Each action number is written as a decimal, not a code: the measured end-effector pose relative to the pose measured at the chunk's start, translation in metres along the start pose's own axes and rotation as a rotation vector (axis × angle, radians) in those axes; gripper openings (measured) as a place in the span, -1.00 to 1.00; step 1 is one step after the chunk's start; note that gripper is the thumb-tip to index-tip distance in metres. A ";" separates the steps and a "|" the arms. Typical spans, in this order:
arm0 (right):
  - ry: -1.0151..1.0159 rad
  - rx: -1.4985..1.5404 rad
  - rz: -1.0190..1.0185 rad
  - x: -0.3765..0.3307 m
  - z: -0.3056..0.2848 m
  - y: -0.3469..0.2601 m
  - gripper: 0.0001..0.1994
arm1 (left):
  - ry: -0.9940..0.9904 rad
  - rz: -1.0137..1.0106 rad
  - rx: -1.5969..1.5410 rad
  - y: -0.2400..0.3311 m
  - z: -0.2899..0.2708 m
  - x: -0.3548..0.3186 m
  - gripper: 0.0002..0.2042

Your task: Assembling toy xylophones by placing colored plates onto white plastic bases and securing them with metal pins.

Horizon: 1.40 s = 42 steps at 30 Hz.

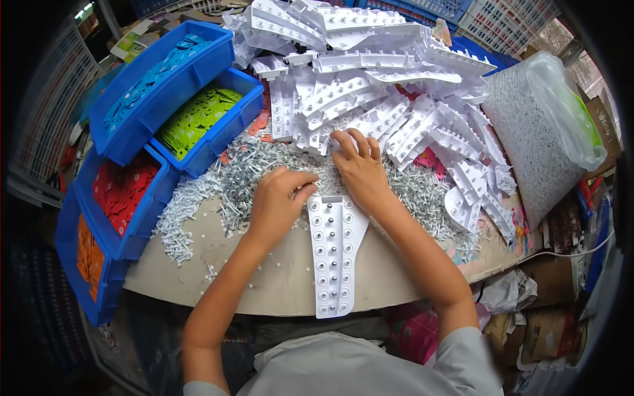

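In front of me a white tapered plastic plate (335, 264) lies on the table, its narrow end at the near edge. Metal pins stand in a row down its middle, with round sockets on both sides. Just beyond its top left corner, my left hand (281, 198) pinches thumb and forefinger together; whatever lies between them is too small to make out. My right hand (362, 168) is palm down past the plate's top right corner. Its fingers are bent and apart, reaching over tiny white pieces (323, 173) at the foot of the heap of white plastic parts (350, 86).
Loose silvery screws (247, 178) lie left of my hands, more metal pieces (422, 198) right. Blue bins (191, 142) at the left hold blue, green, red and orange flat pieces. A clear bag of small white pieces (531, 132) stands right; crates (508, 23) stand behind.
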State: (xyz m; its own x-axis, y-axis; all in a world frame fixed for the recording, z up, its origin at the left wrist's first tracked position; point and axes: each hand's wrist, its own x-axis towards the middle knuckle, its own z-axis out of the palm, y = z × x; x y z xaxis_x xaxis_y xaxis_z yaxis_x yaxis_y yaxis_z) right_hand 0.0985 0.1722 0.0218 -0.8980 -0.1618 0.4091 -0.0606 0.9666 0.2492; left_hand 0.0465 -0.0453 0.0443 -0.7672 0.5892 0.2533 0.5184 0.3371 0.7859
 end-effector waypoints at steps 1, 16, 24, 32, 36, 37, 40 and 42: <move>0.017 0.028 0.012 0.001 0.000 -0.002 -0.84 | 0.007 -0.002 0.003 0.000 0.000 -0.004 -0.86; -0.155 0.981 0.466 -0.057 -0.061 -0.019 -0.89 | -0.116 -0.013 -0.056 -0.011 0.013 -0.029 -0.91; -0.021 0.921 0.486 -0.066 -0.042 -0.028 -0.89 | -0.049 -0.051 -0.075 -0.013 0.019 -0.032 -0.91; 0.044 0.755 0.279 -0.071 -0.046 -0.027 -0.90 | 0.090 0.302 0.193 -0.012 0.017 -0.035 -0.91; 0.023 0.834 0.291 -0.075 -0.047 -0.022 -0.88 | 0.074 0.272 0.130 -0.013 0.018 -0.037 -0.91; 0.018 0.871 0.311 -0.077 -0.047 -0.022 -0.86 | 0.074 0.267 0.120 -0.013 0.018 -0.037 -0.91; 0.038 0.821 0.254 -0.085 -0.048 -0.021 -0.79 | 0.071 0.229 0.081 -0.014 0.020 -0.038 -0.92; 0.062 0.735 0.176 -0.089 -0.051 -0.020 -0.75 | 0.073 0.222 0.075 -0.015 0.021 -0.038 -0.91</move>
State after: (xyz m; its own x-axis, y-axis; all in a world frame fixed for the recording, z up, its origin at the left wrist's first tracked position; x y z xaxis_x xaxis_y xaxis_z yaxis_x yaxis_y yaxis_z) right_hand 0.2021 0.1571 0.0254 -0.8964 0.0173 0.4429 -0.2131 0.8593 -0.4649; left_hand 0.0759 -0.0577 0.0111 -0.6552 0.6015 0.4571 0.7018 0.2608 0.6629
